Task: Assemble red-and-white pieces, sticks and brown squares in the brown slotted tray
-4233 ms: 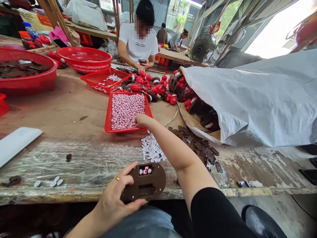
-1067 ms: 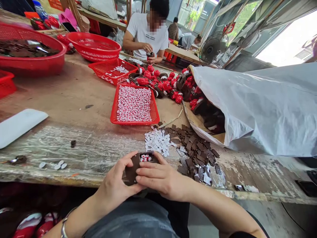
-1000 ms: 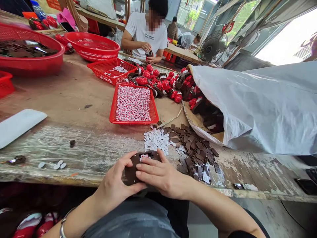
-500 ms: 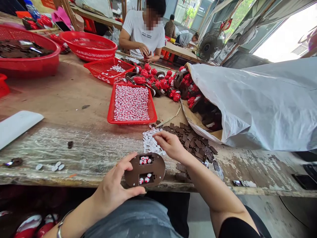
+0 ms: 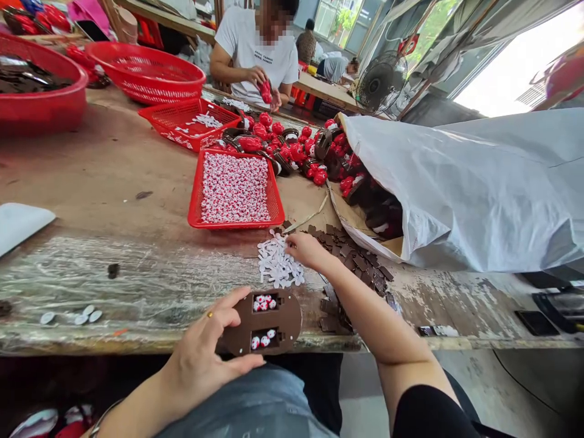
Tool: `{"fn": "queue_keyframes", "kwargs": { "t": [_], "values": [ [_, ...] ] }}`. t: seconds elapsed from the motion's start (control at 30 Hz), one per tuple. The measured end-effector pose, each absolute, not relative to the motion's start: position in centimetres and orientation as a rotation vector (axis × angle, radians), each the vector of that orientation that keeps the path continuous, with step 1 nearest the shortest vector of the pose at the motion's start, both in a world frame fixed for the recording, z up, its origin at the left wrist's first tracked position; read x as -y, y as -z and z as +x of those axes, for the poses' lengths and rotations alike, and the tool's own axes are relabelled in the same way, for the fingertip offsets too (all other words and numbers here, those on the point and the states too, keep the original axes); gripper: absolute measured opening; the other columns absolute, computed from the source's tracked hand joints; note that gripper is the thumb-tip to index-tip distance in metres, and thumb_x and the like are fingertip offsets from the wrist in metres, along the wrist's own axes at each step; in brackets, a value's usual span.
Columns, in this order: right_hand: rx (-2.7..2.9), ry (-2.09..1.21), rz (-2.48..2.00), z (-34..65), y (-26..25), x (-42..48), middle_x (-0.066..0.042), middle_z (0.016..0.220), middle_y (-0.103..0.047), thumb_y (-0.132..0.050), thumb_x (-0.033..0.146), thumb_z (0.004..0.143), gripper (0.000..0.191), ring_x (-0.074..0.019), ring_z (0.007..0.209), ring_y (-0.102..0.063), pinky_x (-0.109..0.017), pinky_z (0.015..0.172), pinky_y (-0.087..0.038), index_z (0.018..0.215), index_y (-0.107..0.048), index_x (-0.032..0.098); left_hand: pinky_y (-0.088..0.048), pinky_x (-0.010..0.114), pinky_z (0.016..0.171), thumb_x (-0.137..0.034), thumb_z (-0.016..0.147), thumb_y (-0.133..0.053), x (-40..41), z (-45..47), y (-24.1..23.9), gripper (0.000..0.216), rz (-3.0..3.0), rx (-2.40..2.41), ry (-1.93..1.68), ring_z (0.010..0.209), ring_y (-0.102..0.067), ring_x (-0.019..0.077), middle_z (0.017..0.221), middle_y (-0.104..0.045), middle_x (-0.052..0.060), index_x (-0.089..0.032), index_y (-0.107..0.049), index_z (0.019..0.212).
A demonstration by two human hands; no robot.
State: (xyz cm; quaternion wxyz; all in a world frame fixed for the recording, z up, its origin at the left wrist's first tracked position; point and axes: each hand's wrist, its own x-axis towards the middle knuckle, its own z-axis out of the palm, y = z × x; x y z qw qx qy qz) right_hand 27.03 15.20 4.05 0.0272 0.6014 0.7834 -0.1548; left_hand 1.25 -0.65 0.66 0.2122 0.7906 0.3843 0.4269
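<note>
Left hand (image 5: 201, 365) clamps brown oval plastic holder (image 5: 278, 322), fingers apart on edge; right hand (image 5: 309, 250), fingers together, touches pile of small white plastic pieces (image 5: 276, 263), lower middle of frame.

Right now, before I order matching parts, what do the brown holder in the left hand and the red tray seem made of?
The brown oval holder looks like moulded plastic: smooth matte face, clean windows, though coated board is possible. The red tray looks like glossy moulded plastic, its walls an even open lattice.
</note>
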Motion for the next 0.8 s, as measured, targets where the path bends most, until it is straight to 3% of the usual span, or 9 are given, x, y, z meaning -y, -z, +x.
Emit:
{"fn": "queue_keyframes", "kwargs": {
  "t": [0.13,0.3,0.47,0.67,0.8],
  "values": [
    [-2.454,0.488,1.875,27.1,-1.9,-13.3,-0.012,0.109,-0.073,-0.060,0.016,0.099,0.017,-0.0215,0.102,-0.068,-0.026,0.088,-0.047,0.106,-0.076,0.015,-0.065,0.044,0.089,-0.051,0.091,-0.069,0.3,1.5,-0.7,0.038,2.172,-1.084,-1.144,0.119,-0.072,0.0309,0.137,-0.065,0.025,-0.024,-0.044,0.103],
    [-2.707,0.552,1.965,27.9,-3.8,-10.2,-0.010,0.110,-0.074,-0.051,0.013,0.101,0.030,-0.0200,0.103,-0.068,-0.028,0.090,-0.049,0.124,-0.071,0.018,-0.066,0.043,0.087,-0.048,0.086,-0.075,0.1,1.4,-0.7,0.042,2.163,-1.212,-1.152,0.114,-0.074,0.0316,0.132,-0.069,0.023,-0.025,-0.044,0.102],
    [-3.144,0.725,1.897,28.2,-6.5,-6.3,-0.008,0.100,-0.076,-0.052,0.021,0.101,0.024,-0.0195,0.090,-0.070,-0.030,0.082,-0.053,0.111,-0.073,0.021,-0.065,0.044,0.087,-0.049,0.087,-0.073,0.2,1.6,-0.9,0.041,2.171,-1.237,-1.145,0.114,-0.074,0.0318,0.133,-0.068,0.024,-0.025,-0.044,0.101],
    [-3.395,0.603,1.126,25.8,-8.6,-1.7,-0.008,0.091,-0.072,-0.047,0.018,0.105,0.020,-0.0176,0.081,-0.062,-0.028,0.075,-0.049,0.108,-0.067,0.016,-0.065,0.042,0.084,-0.047,0.086,-0.073,0.2,1.6,-0.9,0.040,2.158,-1.222,-1.127,0.113,-0.074,0.0325,0.134,-0.067,0.025,-0.024,-0.043,0.101],
    [-3.308,0.379,1.027,24.5,-8.8,-0.4,-0.009,0.091,-0.068,-0.046,0.019,0.106,0.022,-0.0196,0.079,-0.055,-0.031,0.071,-0.046,0.105,-0.067,0.014,-0.064,0.043,0.087,-0.048,0.087,-0.072,0.2,1.5,-0.9,0.040,2.142,-1.212,-1.139,0.115,-0.073,0.0330,0.134,-0.066,0.026,-0.024,-0.043,0.101]
  ]
}}
